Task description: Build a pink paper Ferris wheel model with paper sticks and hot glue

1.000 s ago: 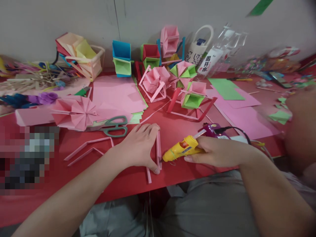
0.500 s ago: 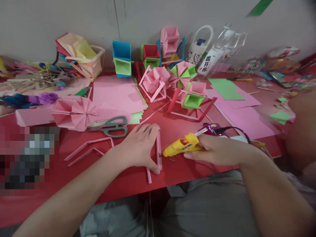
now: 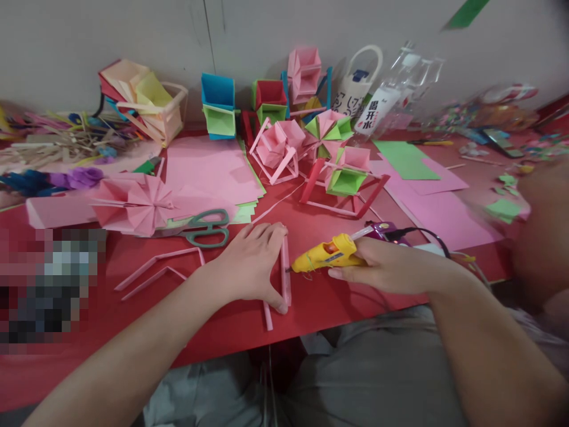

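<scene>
My left hand (image 3: 253,261) holds a folded pink paper strip (image 3: 285,279) down on the red table, its thumb at the near end and its fingertips at the far end. In my right hand (image 3: 382,265) is a yellow glue gun (image 3: 326,254), its nozzle pointing left and touching or almost touching the middle of the strip. A clear glue stick sticks out of the gun's back. Left of my left hand lie bent pink strips (image 3: 155,259) and scissors with grey-green handles (image 3: 207,228).
Behind stand folded paper models (image 3: 347,178), a stack of pink sheets (image 3: 200,169), plastic bottles (image 3: 382,107) and a white bag (image 3: 351,89). A purple device (image 3: 384,231) with a black cable is by my right hand. Green paper (image 3: 406,159) lies at the right.
The glue gun in my right hand has moved slightly up and to the left, its nozzle a little farther along the strip. My left hand keeps its place.
</scene>
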Tool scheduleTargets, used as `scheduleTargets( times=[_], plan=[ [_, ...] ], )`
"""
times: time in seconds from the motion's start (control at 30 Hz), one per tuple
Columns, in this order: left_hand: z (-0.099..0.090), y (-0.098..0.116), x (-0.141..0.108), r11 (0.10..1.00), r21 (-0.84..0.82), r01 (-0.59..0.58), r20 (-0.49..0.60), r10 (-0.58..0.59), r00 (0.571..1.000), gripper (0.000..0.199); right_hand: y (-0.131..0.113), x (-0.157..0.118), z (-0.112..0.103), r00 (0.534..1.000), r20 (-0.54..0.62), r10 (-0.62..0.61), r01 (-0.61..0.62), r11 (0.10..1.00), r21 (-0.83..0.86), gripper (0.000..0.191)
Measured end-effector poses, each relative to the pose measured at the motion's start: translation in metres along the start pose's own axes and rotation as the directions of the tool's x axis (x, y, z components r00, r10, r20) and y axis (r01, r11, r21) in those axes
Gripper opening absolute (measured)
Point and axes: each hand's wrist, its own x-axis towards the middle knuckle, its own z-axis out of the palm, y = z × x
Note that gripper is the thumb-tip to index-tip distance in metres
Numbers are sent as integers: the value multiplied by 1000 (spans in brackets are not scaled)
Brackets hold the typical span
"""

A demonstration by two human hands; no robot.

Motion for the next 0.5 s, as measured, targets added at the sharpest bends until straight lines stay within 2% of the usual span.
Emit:
scheduleTargets(
  times=[0.2,0.5],
  plan=[
    [-3,1,1,1000,3,8,24,-8,1000,128,9,6,3,999,-51,-18,20,999,30,38],
    [-4,4,1,999,15,32,48,-32,998,133,12,10,5,988,-140,-59,57,998,-18,30]
  ],
)
